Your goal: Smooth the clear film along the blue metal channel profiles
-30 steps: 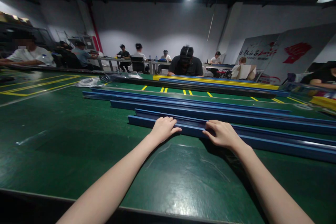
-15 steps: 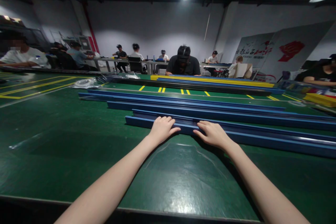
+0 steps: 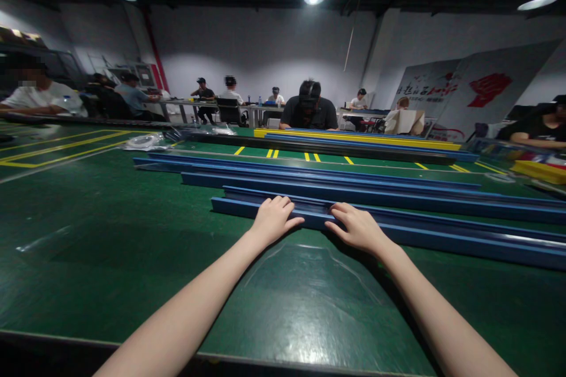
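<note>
Closest to me lies a long blue U-shaped channel [image 3: 312, 220], open side up, running off to the right. My left hand [image 3: 273, 219] grips its near wall toward the left end, fingers bent over the top edge and thumb along the front face. A short stretch of channel shows between that hand and my right hand [image 3: 357, 225], which holds the same wall with its fingers reaching inside. The fingertips of both hands are partly hidden in the channel.
Behind it lie more blue channels [image 3: 336, 193] on the green table [image 3: 132, 271]. Farther back are a black strip [image 3: 354, 151], a yellow strip [image 3: 398, 142] and a clear plastic bundle [image 3: 145, 141]. A person [image 3: 309, 107] sits across the table; others sit around the room.
Both hands keep their grip on the channel, with at most a tiny shift in the right fingers. The view has tilted very slightly.
</note>
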Available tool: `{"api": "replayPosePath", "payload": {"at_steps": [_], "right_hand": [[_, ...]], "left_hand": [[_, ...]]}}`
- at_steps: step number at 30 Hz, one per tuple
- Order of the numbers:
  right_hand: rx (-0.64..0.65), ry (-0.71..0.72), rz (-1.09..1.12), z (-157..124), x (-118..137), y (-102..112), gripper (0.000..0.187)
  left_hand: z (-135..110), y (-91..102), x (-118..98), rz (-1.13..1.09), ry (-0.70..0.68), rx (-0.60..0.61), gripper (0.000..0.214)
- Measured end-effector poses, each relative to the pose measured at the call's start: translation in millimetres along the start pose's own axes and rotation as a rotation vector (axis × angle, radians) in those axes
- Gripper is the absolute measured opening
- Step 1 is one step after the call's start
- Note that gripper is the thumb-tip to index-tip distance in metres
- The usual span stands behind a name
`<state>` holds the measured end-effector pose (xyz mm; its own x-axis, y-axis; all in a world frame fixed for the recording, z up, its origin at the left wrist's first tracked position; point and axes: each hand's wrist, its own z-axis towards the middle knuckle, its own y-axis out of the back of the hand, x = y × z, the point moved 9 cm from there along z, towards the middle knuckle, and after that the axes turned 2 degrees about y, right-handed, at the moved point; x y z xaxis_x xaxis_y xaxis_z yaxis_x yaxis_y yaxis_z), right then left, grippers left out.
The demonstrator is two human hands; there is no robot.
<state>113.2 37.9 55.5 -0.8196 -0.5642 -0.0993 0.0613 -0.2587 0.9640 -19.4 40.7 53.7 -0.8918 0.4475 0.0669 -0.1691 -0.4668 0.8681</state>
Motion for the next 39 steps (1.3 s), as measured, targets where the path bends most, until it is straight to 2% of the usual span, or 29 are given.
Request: {"api": "replayPosePath", "payload": {"at_steps": [39], "right_hand": [[0.015,0.003,0.024,-0.1,-1.2,-3.1,0.031]], "left_hand": [[0.2,-2.4,0.2,0.021,-0.009,-0.027,0.04]]}}
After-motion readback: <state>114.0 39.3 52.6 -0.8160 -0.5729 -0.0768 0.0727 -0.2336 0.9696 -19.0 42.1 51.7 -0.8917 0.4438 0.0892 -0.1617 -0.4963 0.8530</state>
